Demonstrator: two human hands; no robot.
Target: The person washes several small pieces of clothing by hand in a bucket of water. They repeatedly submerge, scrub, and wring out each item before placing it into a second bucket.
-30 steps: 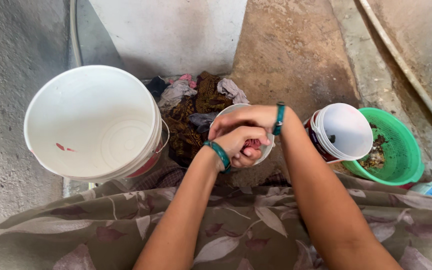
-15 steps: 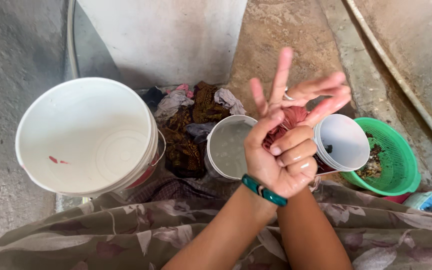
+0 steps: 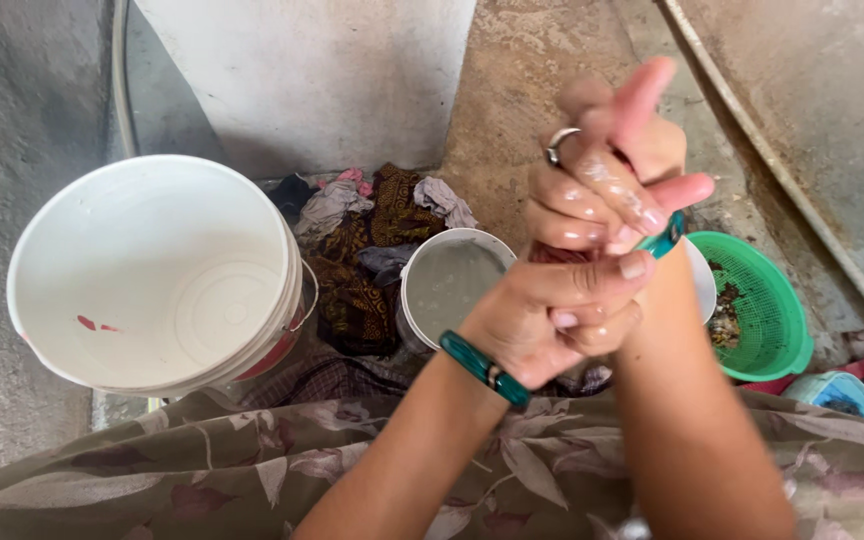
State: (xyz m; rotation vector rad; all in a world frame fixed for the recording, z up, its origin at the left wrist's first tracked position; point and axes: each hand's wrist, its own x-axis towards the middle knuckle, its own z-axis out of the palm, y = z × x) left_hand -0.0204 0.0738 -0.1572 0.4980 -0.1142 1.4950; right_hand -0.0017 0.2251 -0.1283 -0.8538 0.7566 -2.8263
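Note:
My two hands are pressed together in front of me, wet and with pale smears on the fingers. My left hand [image 3: 552,315], a teal bangle on its wrist, is wrapped around the base of my right hand [image 3: 607,170]. My right hand is raised with its fingers spread and partly bent; it wears a ring and a teal bangle. A dark reddish bit shows between the palms, and I cannot tell what it is. Below the hands stands a small white pail [image 3: 442,290] of cloudy water.
A large empty white bucket [image 3: 152,275] stands at the left. A heap of dark and mixed clothes [image 3: 362,235] lies by a pale wall. A green basket [image 3: 767,310] with scraps sits at the right on rough concrete. Floral cloth [image 3: 202,470] covers my lap.
My hands have risen from over the small pail and come closer to the camera. The right hand's fingers spread and then bent, while the left hand slid around its base.

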